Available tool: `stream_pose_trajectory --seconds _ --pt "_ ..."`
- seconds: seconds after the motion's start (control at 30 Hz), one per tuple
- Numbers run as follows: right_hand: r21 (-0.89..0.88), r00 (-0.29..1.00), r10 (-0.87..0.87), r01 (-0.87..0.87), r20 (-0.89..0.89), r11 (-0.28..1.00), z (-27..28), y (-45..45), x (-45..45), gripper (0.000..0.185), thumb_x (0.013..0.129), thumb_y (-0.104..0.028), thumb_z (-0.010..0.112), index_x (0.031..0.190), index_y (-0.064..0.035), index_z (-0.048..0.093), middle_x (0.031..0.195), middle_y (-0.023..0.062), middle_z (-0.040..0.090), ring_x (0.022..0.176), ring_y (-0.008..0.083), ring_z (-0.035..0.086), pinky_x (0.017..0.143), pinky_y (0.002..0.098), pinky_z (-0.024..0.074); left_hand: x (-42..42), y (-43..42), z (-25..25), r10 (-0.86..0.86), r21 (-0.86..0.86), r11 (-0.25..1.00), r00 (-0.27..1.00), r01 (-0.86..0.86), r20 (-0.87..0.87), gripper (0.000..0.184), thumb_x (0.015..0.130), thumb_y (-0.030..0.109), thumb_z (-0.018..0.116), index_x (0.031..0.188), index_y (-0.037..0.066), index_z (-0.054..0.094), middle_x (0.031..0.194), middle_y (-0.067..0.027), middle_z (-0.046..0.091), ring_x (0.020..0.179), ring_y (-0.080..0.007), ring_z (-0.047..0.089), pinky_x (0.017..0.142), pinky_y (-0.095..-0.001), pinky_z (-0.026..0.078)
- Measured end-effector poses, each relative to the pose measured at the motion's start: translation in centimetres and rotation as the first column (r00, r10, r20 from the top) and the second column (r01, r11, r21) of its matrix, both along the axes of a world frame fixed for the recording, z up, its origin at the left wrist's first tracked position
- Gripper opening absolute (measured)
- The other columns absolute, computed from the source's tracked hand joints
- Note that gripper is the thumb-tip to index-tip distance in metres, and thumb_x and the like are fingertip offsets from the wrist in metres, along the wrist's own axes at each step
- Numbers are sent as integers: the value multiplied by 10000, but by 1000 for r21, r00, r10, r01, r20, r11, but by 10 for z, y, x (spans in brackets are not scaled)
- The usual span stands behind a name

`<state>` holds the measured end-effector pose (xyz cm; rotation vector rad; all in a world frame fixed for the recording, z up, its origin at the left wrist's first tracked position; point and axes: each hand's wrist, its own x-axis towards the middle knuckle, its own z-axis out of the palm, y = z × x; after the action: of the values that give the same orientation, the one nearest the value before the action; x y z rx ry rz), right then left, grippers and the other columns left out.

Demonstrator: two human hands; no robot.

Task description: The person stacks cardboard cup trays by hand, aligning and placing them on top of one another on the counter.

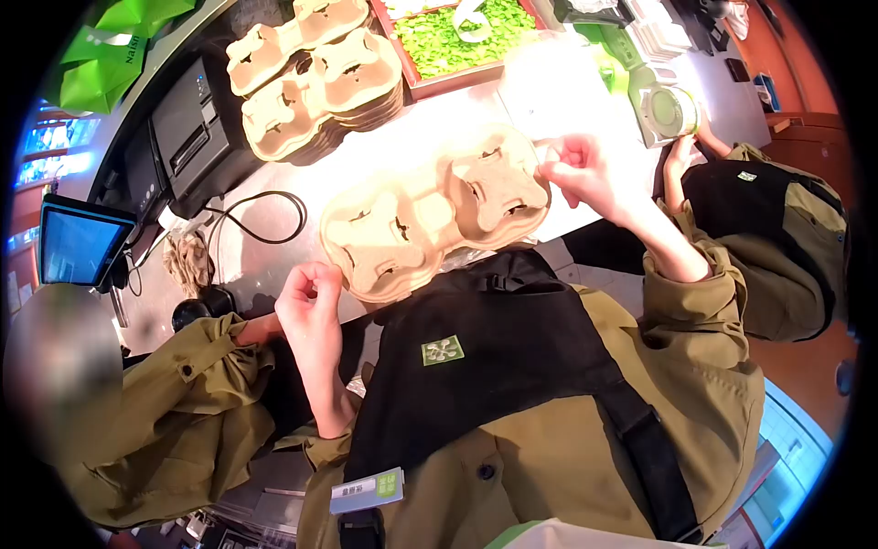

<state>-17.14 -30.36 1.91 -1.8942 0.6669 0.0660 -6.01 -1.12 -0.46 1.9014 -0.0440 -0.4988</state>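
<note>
A brown moulded cardboard cup carrier (439,222) with two pairs of cup wells lies before me at the front edge of the bright counter. My left hand (311,297) is closed at the carrier's left end, fingertips curled against its rim. At the opposite end my right hand (585,174) pinches the rim between thumb and fingers. A stack of similar carriers (361,73) sits farther back on the counter. Beside that stack is a red-edged tray (457,78) of small bright green pieces with a pale curled strip on top.
Black box-shaped machines (192,137) stand back left, with a looped black cable (274,218) and a tablet screen (82,240). Green bags (105,64) lie beyond. One co-worker's sleeve (201,366) is close on my left. Another person's hand (679,160) is by a green-and-white device (663,105) at right.
</note>
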Motion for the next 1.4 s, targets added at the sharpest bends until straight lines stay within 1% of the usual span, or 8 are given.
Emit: stream_pose_trajectory --seconds 0.23,0.37,0.5,0.63,0.8,1.0,1.2,1.4 --pt "-204 991 37 -63 -131 977 13 -2 12 214 729 -244 558 625 -57 561 477 -15 516 391 44 430 401 212 338 4 2 2 -21 -81 997 997 15 -72 102 800 93 561 762 1 543 666 37 485 604 -18 381 553 -164 312" --pt "31 996 55 -53 -64 998 34 -12 18 179 756 -159 532 672 -1 515 508 6 465 423 46 429 406 180 334 2 11 27 12 -277 960 994 -43 -113 83 821 87 534 776 21 510 665 21 501 518 -3 395 434 -125 298" --pt "-57 903 153 -143 401 988 41 -8 74 124 778 -85 499 696 8 491 599 24 507 506 65 476 458 190 374 21 7 27 155 -318 932 985 -172 -78 51 813 55 523 783 28 492 648 6 494 492 -14 391 419 -141 308" --pt "-171 857 256 -199 448 965 33 3 181 157 794 -139 487 751 3 539 611 2 509 543 73 496 505 209 403 67 -1 3 237 -389 907 959 -162 153 230 816 22 494 1018 28 386 658 -31 497 588 -94 472 549 -225 412" --pt "117 947 78 -120 312 986 1 26 309 246 818 -216 458 818 -2 581 620 10 494 526 75 442 514 221 398 114 -25 -50 200 -632 765 979 -123 51 145 824 22 498 957 -14 454 800 -74 526 657 -132 548 626 -243 477" --pt "-525 950 299 -213 84 824 -26 32 376 537 791 -425 442 1012 58 526 1002 256 542 981 361 512 833 405 403 147 -63 -81 394 -678 646 914 -350 -97 134 816 30 523 927 -41 492 788 -81 554 677 -130 562 636 -224 472" --pt "-755 787 600 -306 141 580 -5 23 329 436 782 -316 512 1020 48 532 940 227 567 907 329 551 785 370 429 136 -68 -80 299 -602 735 946 -312 -125 158 804 37 518 940 -41 499 769 -73 561 673 -125 565 609 -222 467" --pt "-522 681 679 -698 -274 490 59 -11 150 203 799 -165 512 867 17 568 771 160 584 683 282 570 643 328 452 94 -13 -63 167 -338 934 977 -113 135 101 800 50 511 875 -18 514 692 -34 541 601 -69 508 526 -197 414"
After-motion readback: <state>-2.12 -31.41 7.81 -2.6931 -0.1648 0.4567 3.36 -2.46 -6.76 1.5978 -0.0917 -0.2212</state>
